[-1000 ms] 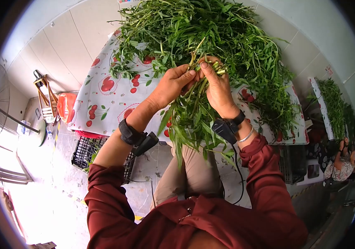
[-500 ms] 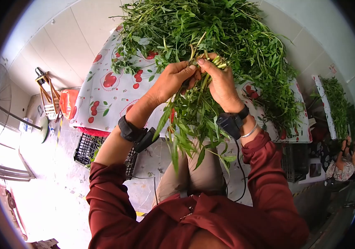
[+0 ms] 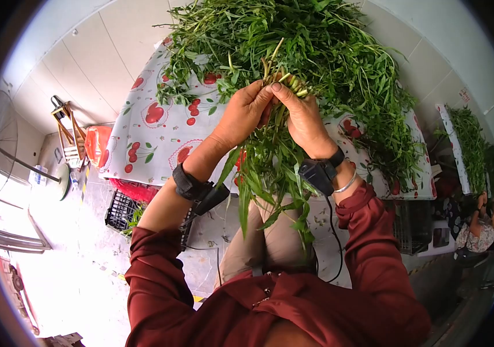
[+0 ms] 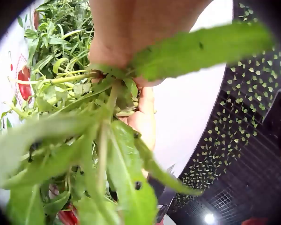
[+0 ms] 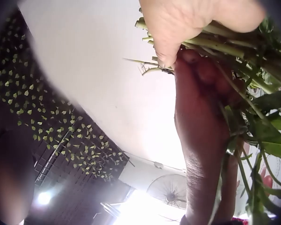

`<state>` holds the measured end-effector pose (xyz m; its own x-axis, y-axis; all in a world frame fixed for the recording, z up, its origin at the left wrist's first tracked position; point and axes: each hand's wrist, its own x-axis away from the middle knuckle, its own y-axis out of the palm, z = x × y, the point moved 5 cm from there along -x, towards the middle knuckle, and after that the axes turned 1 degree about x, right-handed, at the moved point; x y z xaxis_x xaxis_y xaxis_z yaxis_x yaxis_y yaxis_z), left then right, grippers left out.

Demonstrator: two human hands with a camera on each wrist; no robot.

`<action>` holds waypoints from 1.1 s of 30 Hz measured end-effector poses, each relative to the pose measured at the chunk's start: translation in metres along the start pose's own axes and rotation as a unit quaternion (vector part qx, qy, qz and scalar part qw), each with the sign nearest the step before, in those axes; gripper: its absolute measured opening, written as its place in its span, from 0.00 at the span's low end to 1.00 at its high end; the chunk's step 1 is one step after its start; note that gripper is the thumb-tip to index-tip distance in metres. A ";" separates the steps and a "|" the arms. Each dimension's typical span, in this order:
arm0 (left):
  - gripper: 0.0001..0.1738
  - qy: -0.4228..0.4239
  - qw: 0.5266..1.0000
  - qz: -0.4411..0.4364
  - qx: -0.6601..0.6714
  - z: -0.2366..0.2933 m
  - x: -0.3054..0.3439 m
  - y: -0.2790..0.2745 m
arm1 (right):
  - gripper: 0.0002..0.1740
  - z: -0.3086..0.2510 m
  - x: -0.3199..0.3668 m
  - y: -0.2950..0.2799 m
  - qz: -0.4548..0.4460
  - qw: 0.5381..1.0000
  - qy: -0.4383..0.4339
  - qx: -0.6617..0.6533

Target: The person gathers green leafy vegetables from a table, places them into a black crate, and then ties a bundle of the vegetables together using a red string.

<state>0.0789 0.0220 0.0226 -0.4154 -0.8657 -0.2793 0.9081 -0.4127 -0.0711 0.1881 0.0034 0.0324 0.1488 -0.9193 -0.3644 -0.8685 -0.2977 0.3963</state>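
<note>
The cherry-print tablecloth (image 3: 149, 136) carries a heap of leafy greens (image 3: 339, 52), cut off at the frame top. Above its near edge you hold a bunch of stems (image 3: 270, 162), cut ends up. Your left hand (image 3: 244, 115) and right hand (image 3: 302, 118) curl their fingers round it, palms hidden.

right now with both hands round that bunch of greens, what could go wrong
1. The bunch is gripped only near its stem ends by the left hand and right hand; its leaves hang past the table edge, so a loose stalk could slip to the floor.
2. It is held over the pile, so stray stalks may tangle in.
</note>
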 end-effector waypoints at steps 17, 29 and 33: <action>0.20 -0.031 0.998 -0.045 -0.045 0.007 -0.004 0.000 | 0.16 0.009 -0.003 -0.010 0.053 0.996 0.072 0.004; 0.17 -0.034 0.998 -0.025 -0.052 -0.007 -0.006 -0.009 | 0.14 0.012 -0.008 -0.028 0.149 0.988 0.034 -0.013; 0.15 -0.027 0.999 0.016 -0.035 0.001 -0.003 -0.008 | 0.12 0.006 -0.006 -0.018 0.106 0.991 0.071 -0.030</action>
<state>0.0729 0.0273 0.0250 -0.3867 -0.8931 -0.2299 0.9217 -0.3657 -0.1294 0.2003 0.0157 0.0219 0.0356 -0.9886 -0.1464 -0.8584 -0.1053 0.5021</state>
